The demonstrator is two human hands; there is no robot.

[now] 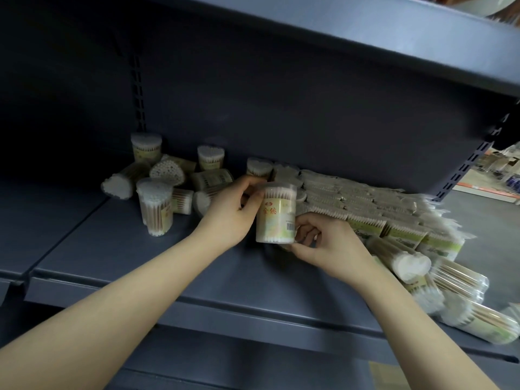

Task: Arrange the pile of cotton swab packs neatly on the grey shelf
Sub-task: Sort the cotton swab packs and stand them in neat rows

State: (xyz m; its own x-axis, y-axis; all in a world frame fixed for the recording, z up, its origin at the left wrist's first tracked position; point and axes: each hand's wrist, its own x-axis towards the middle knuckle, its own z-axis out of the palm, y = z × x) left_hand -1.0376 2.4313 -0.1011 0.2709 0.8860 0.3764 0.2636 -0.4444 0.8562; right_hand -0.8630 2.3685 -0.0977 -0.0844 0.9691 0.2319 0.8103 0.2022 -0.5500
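A grey shelf (118, 249) fills most of the view, with another shelf board (365, 38) overhead and a dark back panel (281, 108) behind.

To the right of the right hand (329, 249) lies a long stack of flat swab packs (365, 204) in clear wrap, running back toward the panel. Nearer the shelf's front edge, beyond and below that hand's wrist, a loose heap of round packs (413, 263) lies on its side, some hanging over the edge.

Left of the left hand (233, 209) sits a scattered group of round tubs (168, 175). About 4 of them stand upright, among them a tall clear tub (155, 206) nearest the front, well apart from the left hand. The others lie tipped over in a jumble, touching one another. 1 tipped tub (201, 202) lies just behind the left hand's fingers.

Between the 2 hands stands 1 round tub of cotton swabs (277, 213) with a yellow-green label and a barcode, upright, its base at or just above the shelf; I cannot tell whether it touches. The left hand is closed around its upper left side, fingers curled against the rim. The right hand grips its lower right edge, thumb and fingertips pinched at the base. Both forearms are bare and reach in from the bottom of the view.
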